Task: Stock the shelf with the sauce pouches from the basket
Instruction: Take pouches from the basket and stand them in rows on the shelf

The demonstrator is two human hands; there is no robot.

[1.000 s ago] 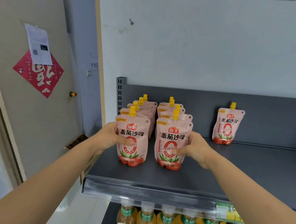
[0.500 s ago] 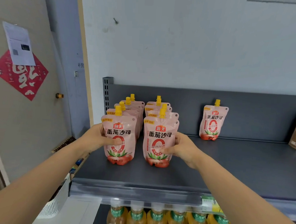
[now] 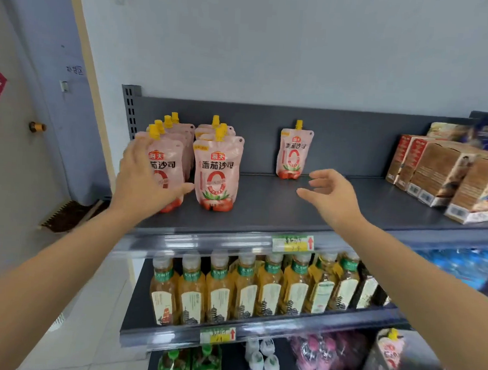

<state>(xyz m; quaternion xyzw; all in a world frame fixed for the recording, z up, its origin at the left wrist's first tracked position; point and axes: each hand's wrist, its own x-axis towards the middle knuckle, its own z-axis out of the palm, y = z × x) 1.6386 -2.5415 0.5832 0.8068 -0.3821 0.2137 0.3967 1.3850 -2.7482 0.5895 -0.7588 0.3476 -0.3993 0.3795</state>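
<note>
On the shelf point(image 3: 264, 209), left hand point(image 3: 148, 184) spreads open over 1 pouch point(image 3: 167, 163) (right hand point(image 3: 333, 199) open, empty).

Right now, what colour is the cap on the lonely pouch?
Yellow: the cap on the lone pouch, seen in the head view.

Pale wall point(image 3: 302, 45) w/ tiled floor point(image 3: 93, 344)

Bright, even indoor light, soft shadows, wide-angle curvature at the edges, motion blur in the lower-right corner.
</note>
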